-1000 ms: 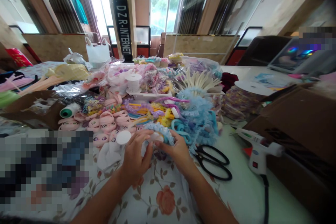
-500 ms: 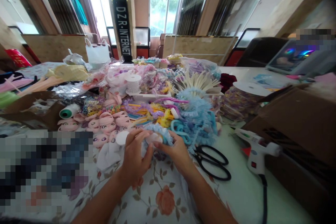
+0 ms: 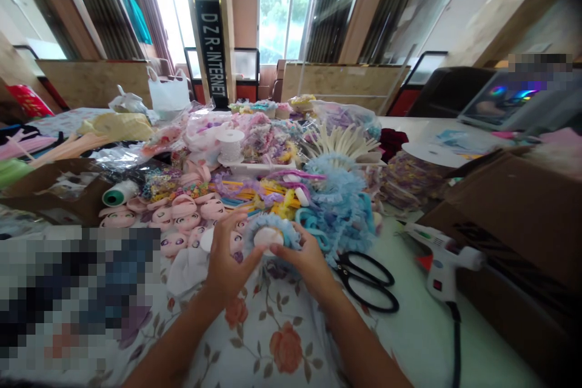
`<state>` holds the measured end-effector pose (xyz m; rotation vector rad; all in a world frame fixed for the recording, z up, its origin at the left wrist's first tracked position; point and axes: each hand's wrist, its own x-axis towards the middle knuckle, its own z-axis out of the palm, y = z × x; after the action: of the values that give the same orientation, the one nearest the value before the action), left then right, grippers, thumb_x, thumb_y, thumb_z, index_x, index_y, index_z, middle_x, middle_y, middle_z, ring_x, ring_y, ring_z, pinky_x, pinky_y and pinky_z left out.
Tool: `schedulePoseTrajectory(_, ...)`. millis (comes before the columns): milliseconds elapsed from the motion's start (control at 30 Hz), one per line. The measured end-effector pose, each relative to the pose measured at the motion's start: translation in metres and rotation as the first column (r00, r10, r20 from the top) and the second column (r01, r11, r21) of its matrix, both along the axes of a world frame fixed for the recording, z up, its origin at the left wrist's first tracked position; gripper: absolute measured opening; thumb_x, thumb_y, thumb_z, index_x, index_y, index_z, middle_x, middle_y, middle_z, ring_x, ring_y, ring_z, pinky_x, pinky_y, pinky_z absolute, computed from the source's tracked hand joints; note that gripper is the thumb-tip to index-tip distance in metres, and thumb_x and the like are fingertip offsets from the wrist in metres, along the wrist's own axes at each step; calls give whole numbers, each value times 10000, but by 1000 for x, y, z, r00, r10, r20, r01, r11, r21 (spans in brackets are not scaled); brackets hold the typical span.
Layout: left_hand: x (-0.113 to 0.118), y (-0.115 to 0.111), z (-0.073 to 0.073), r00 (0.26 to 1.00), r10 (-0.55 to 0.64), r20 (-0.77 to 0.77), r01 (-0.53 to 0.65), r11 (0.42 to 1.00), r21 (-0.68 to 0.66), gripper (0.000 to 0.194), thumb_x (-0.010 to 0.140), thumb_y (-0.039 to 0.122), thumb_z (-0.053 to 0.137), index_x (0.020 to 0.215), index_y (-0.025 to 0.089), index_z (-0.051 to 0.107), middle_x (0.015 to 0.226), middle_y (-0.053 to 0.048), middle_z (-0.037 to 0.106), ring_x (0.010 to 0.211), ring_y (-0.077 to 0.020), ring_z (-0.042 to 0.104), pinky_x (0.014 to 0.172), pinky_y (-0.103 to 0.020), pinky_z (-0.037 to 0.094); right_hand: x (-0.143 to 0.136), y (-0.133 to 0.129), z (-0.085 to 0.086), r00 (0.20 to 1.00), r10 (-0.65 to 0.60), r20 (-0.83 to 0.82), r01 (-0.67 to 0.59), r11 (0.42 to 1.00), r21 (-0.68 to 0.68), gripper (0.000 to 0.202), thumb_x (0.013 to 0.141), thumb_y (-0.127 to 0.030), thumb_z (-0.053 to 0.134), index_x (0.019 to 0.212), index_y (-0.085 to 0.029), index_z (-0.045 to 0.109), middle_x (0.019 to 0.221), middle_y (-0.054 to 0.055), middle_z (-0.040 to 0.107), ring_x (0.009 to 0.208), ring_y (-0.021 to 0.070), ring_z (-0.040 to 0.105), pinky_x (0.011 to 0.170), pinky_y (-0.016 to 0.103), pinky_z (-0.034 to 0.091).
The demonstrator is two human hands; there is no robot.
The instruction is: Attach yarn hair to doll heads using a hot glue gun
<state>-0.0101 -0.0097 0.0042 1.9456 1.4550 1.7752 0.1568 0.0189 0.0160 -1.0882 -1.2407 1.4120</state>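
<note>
A round piece with light-blue ruffled trim (image 3: 291,236) and a white disc (image 3: 268,236) at its middle is between my hands, above the flowered cloth. My right hand (image 3: 311,264) grips it at the right, thumb pressed on the disc's lower edge and fingers behind the trim. My left hand (image 3: 227,257) curves round the left side, with its thumb at the disc's lower left and its fingers by the trim's outer edge. Pink doll-face pieces (image 3: 186,215) and white fabric pieces (image 3: 188,270) lie beside my left hand.
Black-handled scissors (image 3: 368,282) and a white glue gun (image 3: 443,267) lie to the right, near a cardboard box (image 3: 513,212). A heap of blue ruffle trim (image 3: 341,200) sits beyond my right hand. Farther back stand a white spool (image 3: 231,145), bagged trims and a large reel (image 3: 434,154).
My left fingers have drawn back to the left from over the round piece. More of its blue ruffle and white disc now shows. My right hand has barely moved.
</note>
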Motion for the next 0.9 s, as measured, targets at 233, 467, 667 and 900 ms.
schedulePoseTrajectory(233,-13,10,1,880,-357,313,465,782,-414,677,741,291,712,1341,244,402,1159,-117,637,1065,-256,631,893,-385,521,7,6,-2,974,164,153,-170,985,25,585,535,-344,832,1040,-224,562,921,19,689,824,207,642,696,297,520)
schedulePoseTrajectory(467,-9,7,3,967,-227,112,253,869,-426,623,717,224,695,1298,253,472,1208,-94,612,1108,-261,592,934,-412,493,12,13,-11,964,-63,259,-37,930,365,494,673,-343,762,1110,-199,580,1123,97,630,1050,248,591,892,398,473)
schedulePoseTrajectory(667,-4,4,3,995,-86,-43,66,937,-344,564,727,162,622,1265,264,484,1269,-60,587,1088,-217,586,954,-391,470,8,5,-5,842,-424,334,-26,586,810,63,765,-151,621,788,-210,622,904,74,636,893,223,588,812,402,483)
schedulePoseTrajectory(900,-1,5,-7,993,-68,99,93,956,-278,537,775,270,656,1275,258,459,1280,-93,555,1155,-230,552,948,-386,480,-2,-17,-3,811,-474,342,-222,292,930,270,756,-64,595,983,-208,609,828,72,674,802,214,593,731,358,512)
